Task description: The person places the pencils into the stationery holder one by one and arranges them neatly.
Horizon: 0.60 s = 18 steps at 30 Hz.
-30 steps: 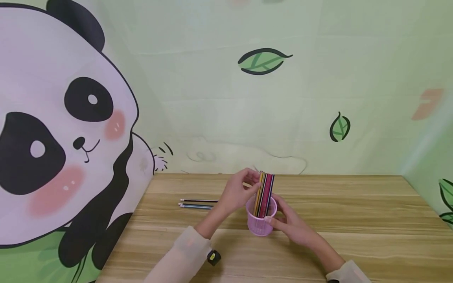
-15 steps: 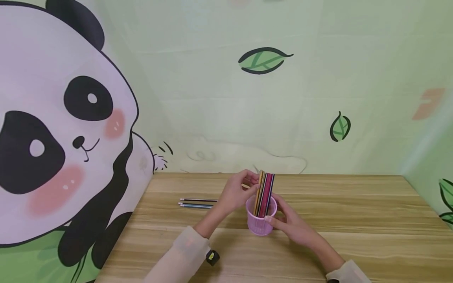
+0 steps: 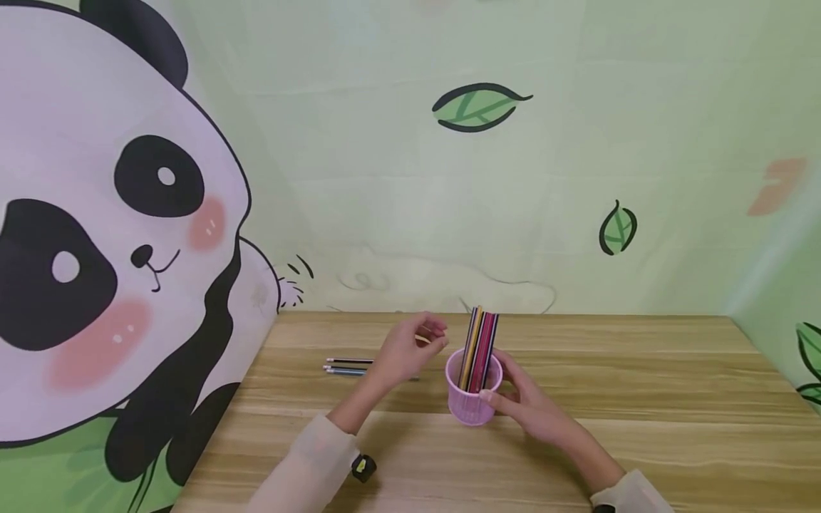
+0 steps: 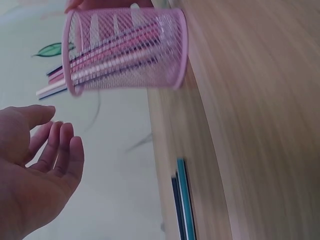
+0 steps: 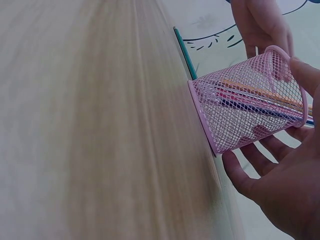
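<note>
A pink mesh pencil cup (image 3: 470, 410) stands upright on the wooden table, with several pencils (image 3: 482, 349) leaning in it, their ends above the rim. My right hand (image 3: 537, 407) grips the cup from the right, thumb near the front of the rim; in the right wrist view its fingers (image 5: 260, 162) wrap along the mesh side. To the left of the cup, my left hand (image 3: 405, 350) hovers with loosely bent fingers and nothing in them. The left wrist view shows a gap between that hand (image 4: 40, 160) and the pencil ends.
Several more pencils (image 3: 349, 371) lie on the table left of the cup, partly hidden behind the left hand and forearm. The wooden table (image 3: 641, 399) meets a green backdrop wall (image 3: 539, 199) printed with a panda (image 3: 115, 285) and leaves.
My left hand has let go of the pencils in the cup and drawn back to the left. The pencils have shifted slightly in the cup. My right hand keeps its grip in place.
</note>
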Tool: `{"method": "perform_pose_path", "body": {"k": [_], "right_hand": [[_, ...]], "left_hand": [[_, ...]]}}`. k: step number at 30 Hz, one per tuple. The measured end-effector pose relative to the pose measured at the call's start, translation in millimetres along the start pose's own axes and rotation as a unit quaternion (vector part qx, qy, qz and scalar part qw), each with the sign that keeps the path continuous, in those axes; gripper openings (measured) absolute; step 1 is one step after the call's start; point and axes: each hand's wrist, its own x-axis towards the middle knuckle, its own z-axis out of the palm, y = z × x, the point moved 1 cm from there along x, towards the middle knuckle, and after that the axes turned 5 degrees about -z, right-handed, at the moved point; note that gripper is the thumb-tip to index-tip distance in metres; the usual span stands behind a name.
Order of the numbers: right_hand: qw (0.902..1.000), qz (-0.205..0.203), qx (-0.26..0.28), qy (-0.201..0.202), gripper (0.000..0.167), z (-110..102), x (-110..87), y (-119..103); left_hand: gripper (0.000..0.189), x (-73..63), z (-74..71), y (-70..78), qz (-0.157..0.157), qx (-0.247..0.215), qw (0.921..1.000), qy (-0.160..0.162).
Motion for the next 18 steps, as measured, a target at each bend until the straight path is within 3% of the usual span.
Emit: {"method": "perform_pose_path", "body": {"k": [11,18], "right_hand": [[1.0,-0.001,-0.002,-0.002,0.072,-2,-0.5,1],[1.0,-0.001,-0.002,0.0,0.071,-2,-0.6,2]], "left_hand": [[0.011,-19.1,-27.4,-31.7,-0.007,0.063,0.9977,-0.023],[0.01,-29.1,-29.4,-55.2,-0.009,0.162,0.9841,-0.074]]}}
